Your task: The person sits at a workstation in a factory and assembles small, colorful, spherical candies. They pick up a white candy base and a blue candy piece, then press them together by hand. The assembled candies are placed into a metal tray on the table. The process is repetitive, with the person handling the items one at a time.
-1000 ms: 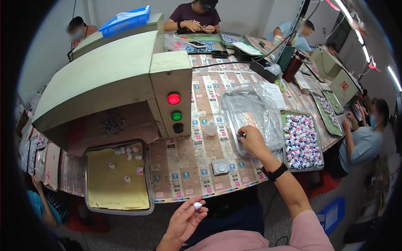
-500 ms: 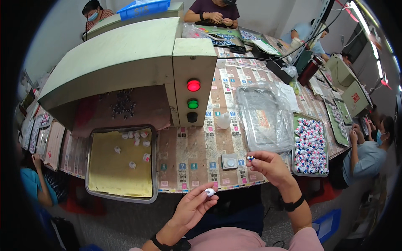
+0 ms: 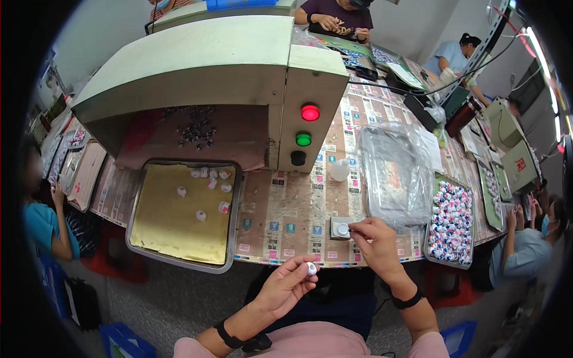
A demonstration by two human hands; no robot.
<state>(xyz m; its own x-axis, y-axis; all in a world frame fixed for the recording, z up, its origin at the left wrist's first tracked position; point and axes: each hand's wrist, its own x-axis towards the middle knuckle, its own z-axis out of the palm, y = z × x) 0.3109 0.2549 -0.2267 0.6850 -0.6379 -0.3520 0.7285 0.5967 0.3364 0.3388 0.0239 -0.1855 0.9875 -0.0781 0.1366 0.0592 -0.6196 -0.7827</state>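
My left hand hovers below the table's front edge, pinching a small white round cap between thumb and fingers. My right hand rests at the table's front edge, its fingertips on a small grey square block that carries a white round piece. Whether the fingers hold a tiny part I cannot tell. Just right of that hand lies a tray full of small white, red and blue pieces. A clear plastic bag lies behind the hand.
A metal tray with a yellow lining and several white caps sits at the left front. A large pale green machine with red and green lamps fills the table's back. A small white bottle stands beside it. Other people work around the table.
My right hand came back from the plastic bag to the grey block at the front edge. My left hand rose closer to the table with the white cap.
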